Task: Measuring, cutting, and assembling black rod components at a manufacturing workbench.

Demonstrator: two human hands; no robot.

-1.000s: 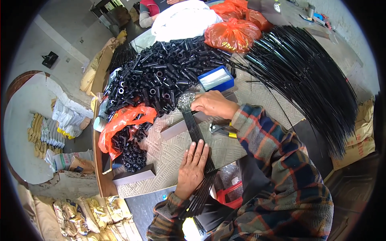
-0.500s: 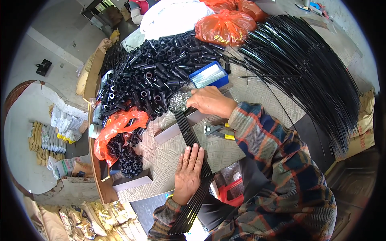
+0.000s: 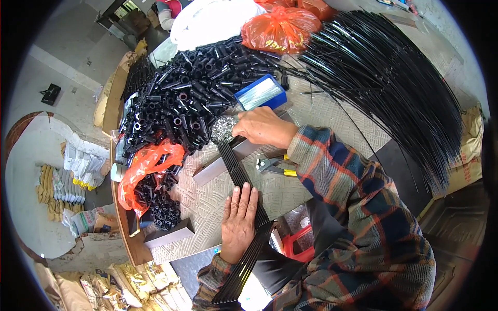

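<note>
My left hand (image 3: 238, 225) lies flat, fingers stretched out, over a row of thin black rods (image 3: 233, 165) side by side. The rods run from below my left forearm, across a grey metal bar (image 3: 207, 172), to a round dish heaped with small silvery pieces (image 3: 224, 128). At the dish's right edge, my right hand (image 3: 265, 128) has its fingers pinched together. What they hold, if anything, is too small or hidden to tell. Yellow-handled pincers (image 3: 271, 166) lie just below that hand. A blue tray (image 3: 281, 99) of thin pale strips stands beyond it.
Black tubular parts (image 3: 192, 85) are heaped at the far left. An orange-red plastic bag (image 3: 148, 168) lies before them. A large bundle of long black rods (image 3: 394, 78) fans out at right. Tied red bags (image 3: 280, 31) and white cloth (image 3: 212, 20) sit at the back. A short metal block (image 3: 169, 236) lies near the front edge.
The whole view has shifted a little, so things appear slightly farther left. Both hands stay in the same places on the rods and at the dish.
</note>
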